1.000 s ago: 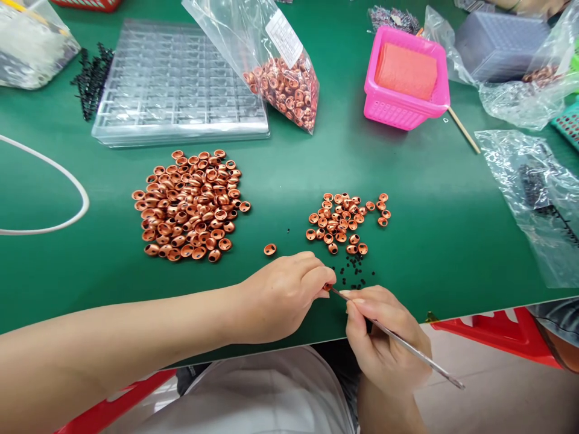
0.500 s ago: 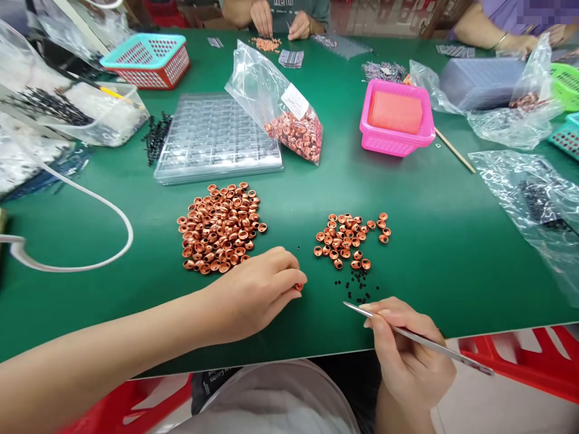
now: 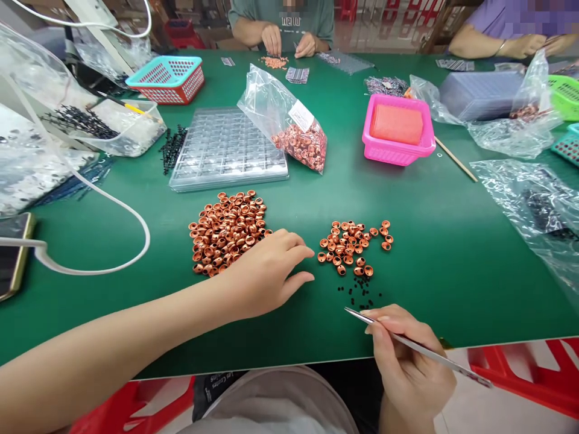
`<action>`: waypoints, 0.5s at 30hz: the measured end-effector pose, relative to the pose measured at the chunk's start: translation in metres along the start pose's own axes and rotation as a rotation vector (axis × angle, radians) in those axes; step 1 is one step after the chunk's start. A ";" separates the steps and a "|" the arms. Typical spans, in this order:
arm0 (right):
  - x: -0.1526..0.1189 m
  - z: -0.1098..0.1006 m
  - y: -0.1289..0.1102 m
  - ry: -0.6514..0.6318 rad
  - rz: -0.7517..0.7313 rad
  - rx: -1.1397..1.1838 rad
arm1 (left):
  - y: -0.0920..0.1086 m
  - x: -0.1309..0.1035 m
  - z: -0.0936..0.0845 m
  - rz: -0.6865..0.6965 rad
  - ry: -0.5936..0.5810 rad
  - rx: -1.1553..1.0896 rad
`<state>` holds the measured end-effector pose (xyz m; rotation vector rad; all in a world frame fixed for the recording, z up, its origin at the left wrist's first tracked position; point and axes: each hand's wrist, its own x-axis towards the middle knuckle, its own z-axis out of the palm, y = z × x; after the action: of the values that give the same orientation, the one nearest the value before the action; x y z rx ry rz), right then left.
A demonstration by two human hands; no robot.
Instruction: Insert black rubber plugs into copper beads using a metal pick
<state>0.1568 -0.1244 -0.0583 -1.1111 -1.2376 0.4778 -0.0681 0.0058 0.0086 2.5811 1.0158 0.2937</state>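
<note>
My left hand [image 3: 271, 274] hovers over the green table between two groups of small copper-coloured cup-shaped pieces. Its thumb and index finger are apart, with nothing visible between them. The larger heap of copper pieces [image 3: 228, 229] lies beyond my left wrist, partly covered by the hand. To the right of my fingertips is the smaller group of copper pieces [image 3: 346, 246]. My right hand [image 3: 407, 355] grips metal tweezers [image 3: 452, 365], whose tips point left, just below scattered tiny black bits [image 3: 360, 289].
A clear compartment tray [image 3: 230, 147], a plastic bag of copper pieces [image 3: 303, 144] and a pink basket [image 3: 368, 135] stand farther back. A white cable [image 3: 147, 232] loops at left beside a phone [image 3: 13, 253]. Two other people work across the table.
My left thumb and index finger have parted, and the reddish piece they pinched is no longer seen there. My right hand still grips the tweezers. The view has tilted up slightly.
</note>
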 end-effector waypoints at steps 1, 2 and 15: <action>0.000 -0.001 0.000 -0.007 -0.002 -0.002 | 0.002 0.007 0.005 -0.023 -0.004 -0.004; 0.000 -0.001 0.000 -0.015 0.001 -0.004 | 0.003 0.013 0.009 -0.047 -0.007 -0.013; 0.002 0.000 -0.001 0.016 0.000 0.052 | 0.001 0.023 0.023 -0.061 0.101 -0.189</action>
<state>0.1568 -0.1229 -0.0561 -1.0689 -1.2042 0.4977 -0.0436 0.0155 -0.0108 2.3823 1.0456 0.4846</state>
